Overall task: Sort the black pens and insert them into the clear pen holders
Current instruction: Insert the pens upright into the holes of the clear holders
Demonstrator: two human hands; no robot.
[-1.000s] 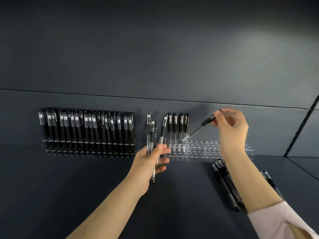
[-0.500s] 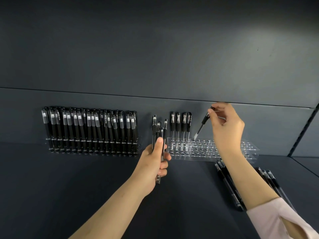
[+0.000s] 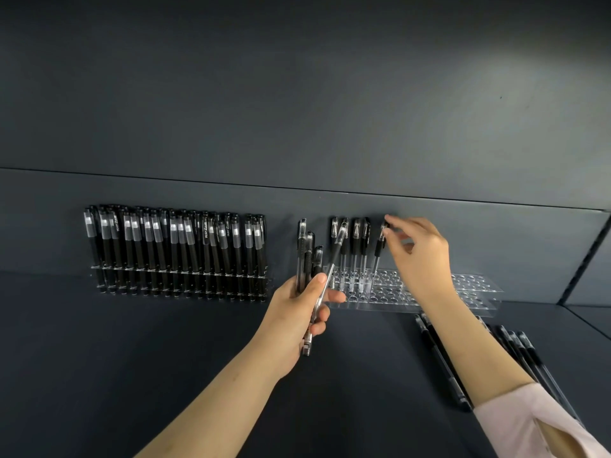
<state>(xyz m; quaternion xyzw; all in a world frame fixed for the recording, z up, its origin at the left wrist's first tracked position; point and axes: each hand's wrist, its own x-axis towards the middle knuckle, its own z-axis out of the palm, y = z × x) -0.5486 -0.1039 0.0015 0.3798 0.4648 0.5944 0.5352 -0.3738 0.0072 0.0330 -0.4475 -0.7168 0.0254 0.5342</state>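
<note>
My left hand (image 3: 299, 310) grips a bundle of black pens (image 3: 309, 259), caps up, just left of a clear pen holder (image 3: 469, 285). One pen of the bundle leans right over the holder. Several capped pens (image 3: 352, 239) stand in the holder's left end. My right hand (image 3: 420, 252) pinches the cap of one more pen (image 3: 380, 246), which stands nearly upright with its tip in a hole beside them. A second holder (image 3: 178, 279) at the left is packed with black pens. Loose pens (image 3: 525, 355) lie on the table at the right, partly hidden by my right forearm.
The dark table meets a dark wall right behind both holders. A dark vertical rail (image 3: 585, 259) runs up the wall at the far right. A pale pink sleeve (image 3: 529, 421) covers my right arm at the bottom corner.
My right hand has swung its pen from a steep slant to nearly upright and lowered the tip into a hole. My left hand's bundle shifted slightly, one pen now fanning out to the right.
</note>
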